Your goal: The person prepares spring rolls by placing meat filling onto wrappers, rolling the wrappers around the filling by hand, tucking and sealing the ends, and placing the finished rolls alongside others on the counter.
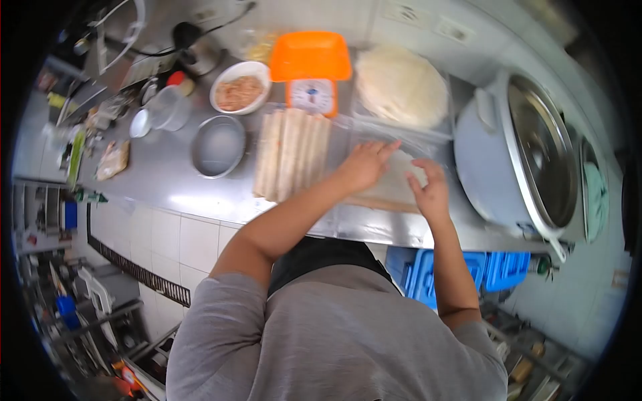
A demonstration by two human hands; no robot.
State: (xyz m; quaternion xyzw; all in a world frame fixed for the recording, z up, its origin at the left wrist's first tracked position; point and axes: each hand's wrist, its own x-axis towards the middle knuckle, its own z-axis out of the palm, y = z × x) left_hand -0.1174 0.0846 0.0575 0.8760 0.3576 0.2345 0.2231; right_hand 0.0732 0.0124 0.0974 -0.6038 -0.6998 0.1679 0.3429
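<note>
My left hand (366,164) lies over a thin pale wrapper sheet (394,182), palm down with the fingers stretched out to the right. To its right, my right hand (430,190) is at the sheet's right side, thumb and fingers apart and nothing between them. Whether the fingertips press on the sheet is too blurred to tell. The sheet lies on a flat board, whose brown front edge (384,203) shows. Left of my left hand, several long pale rolls (292,155) lie side by side. Behind my hands sits a round stack of wrappers (403,88) in a clear tray.
A large lidded pot (491,157) stands at the right. At the back are an orange kitchen scale (312,97) and a white bowl of pinkish filling (239,93). A metal bowl of liquid (219,147) and a clear plastic tub (167,108) stand left. Blue crates (448,275) sit below the counter.
</note>
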